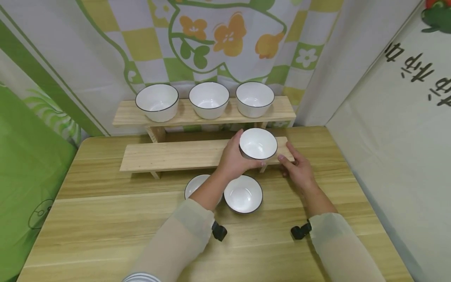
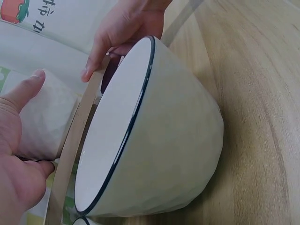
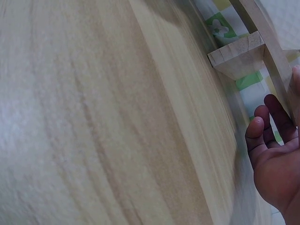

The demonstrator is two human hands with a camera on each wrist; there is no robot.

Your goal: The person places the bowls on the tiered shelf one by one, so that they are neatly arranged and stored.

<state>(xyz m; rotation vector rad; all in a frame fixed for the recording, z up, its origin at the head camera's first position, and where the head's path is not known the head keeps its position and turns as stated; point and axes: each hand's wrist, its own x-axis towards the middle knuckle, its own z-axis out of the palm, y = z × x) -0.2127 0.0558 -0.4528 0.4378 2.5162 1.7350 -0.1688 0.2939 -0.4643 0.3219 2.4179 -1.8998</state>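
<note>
My left hand (image 1: 235,156) grips a white bowl (image 1: 258,143) with a dark rim, thumb and fingers on its outer wall, at the right end of the lower wooden shelf (image 1: 176,154). In the left wrist view, the same bowl (image 2: 47,115) sits against the shelf board, beside the thumb. My right hand (image 1: 299,168) holds the right end of that shelf, with several fingers (image 3: 255,129) beneath the board. Two more white bowls stand on the table below: one (image 1: 243,194) is in full view, and my left forearm partly covers the other (image 1: 195,184).
Three matching bowls, left (image 1: 157,102), middle (image 1: 209,100) and right (image 1: 255,99), stand in a row on the upper shelf (image 1: 123,113). A patterned cloth (image 1: 141,43) hangs behind. The wooden table (image 1: 105,223) has a white wall (image 1: 394,129) along its right side.
</note>
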